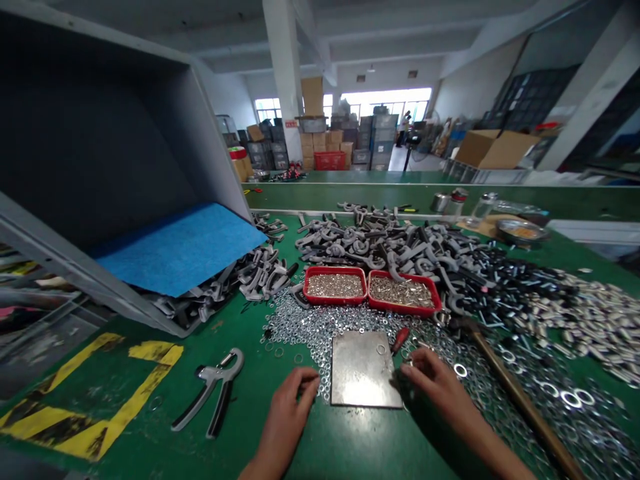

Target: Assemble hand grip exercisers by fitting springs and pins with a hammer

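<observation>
My left hand point(294, 405) is beside the left edge of a square metal plate point(361, 373), next to small shiny nuts point(320, 340). Its thumb and fingers are curled together; anything between them is too small to make out. Off the plate's right edge, my right hand point(436, 377) has its fingertips drawn together in a pinch. A small bright bit shows at those fingertips, but its kind is unclear. One thin ring point(381, 349) lies on the plate. A red-handled tool point(401, 339) rests at the plate's upper right corner. To the left lies a hand gripper point(216, 390) with a spring.
Two red trays point(336, 303) of small metal parts stand behind the plate. Grey handles point(360, 240) are heaped beyond them. A hammer point(515, 393) and loose washers point(571, 399) lie at right. A tilted grey crate point(210, 133) with a blue sheet point(185, 247) stands at left.
</observation>
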